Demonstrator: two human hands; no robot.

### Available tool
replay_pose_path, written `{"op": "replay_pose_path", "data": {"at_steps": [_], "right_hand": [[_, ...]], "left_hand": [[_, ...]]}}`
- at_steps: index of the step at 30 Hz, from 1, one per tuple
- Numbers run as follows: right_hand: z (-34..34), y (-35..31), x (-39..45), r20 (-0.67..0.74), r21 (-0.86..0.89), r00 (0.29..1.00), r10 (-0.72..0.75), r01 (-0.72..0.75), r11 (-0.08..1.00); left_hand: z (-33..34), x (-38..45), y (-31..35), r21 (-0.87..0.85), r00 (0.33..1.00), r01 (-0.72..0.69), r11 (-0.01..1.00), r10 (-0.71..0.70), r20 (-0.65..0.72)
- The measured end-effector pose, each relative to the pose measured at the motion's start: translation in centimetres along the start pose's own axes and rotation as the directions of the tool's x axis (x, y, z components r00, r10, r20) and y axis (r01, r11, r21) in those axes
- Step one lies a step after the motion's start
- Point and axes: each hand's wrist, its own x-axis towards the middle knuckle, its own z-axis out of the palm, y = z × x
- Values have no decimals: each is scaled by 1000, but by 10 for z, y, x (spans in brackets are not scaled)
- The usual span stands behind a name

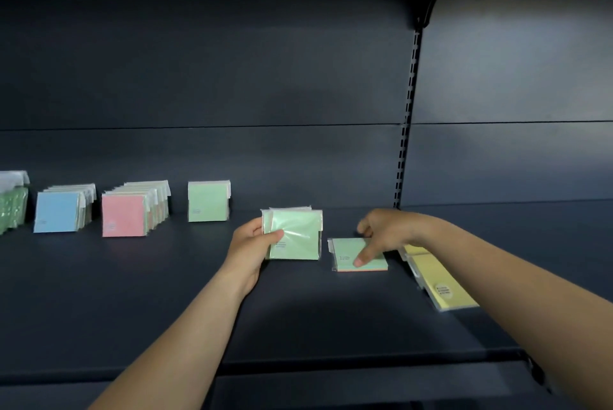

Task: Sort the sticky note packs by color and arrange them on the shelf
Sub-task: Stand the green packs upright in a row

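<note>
My left hand (253, 245) grips a few green sticky note packs (297, 233), upright just above the dark shelf (166, 293). My right hand (381, 233) reaches down onto another green pack (348, 253) lying flat on the shelf, thumb on its top face and fingers over its far edge. Yellow packs (438, 280) lie flat to the right, partly hidden under my right forearm. Standing rows at the back left: a green row (208, 200), a pink row (132, 210), a blue row (61, 209) and a green wrapped bundle (11, 207) at the frame edge.
A slotted upright post (406, 131) divides the shelf's back panel. The shelf's front lip (298, 366) runs below my forearms.
</note>
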Motion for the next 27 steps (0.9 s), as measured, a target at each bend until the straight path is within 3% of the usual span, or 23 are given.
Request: {"op": "replay_pose_path", "data": {"at_steps": [4, 8, 13, 18, 23, 27], "right_hand": [[-4, -2, 1, 41, -48, 999, 9, -7, 999], [-4, -2, -3, 63, 27, 998, 20, -22, 999], [-1, 2, -3, -111, 281, 993, -31, 61, 958], [12, -15, -5, -301, 564, 952, -59, 228, 794], [36, -42, 10, -477, 605, 877, 58, 280, 745], [59, -61, 23, -544, 701, 809, 223, 292, 650]], "left_hand": [[0, -1, 1, -19, 1000, 12, 1000, -12, 1], [1, -1, 1, -32, 1000, 16, 999, -16, 7], [1, 0, 0, -29, 1000, 16, 999, -16, -8], [3, -2, 3, -19, 1000, 12, 1000, -12, -4], [4, -6, 4, 8, 996, -23, 1000, 23, 83], [2, -5, 2, 58, 997, -46, 997, 43, 58]]}}
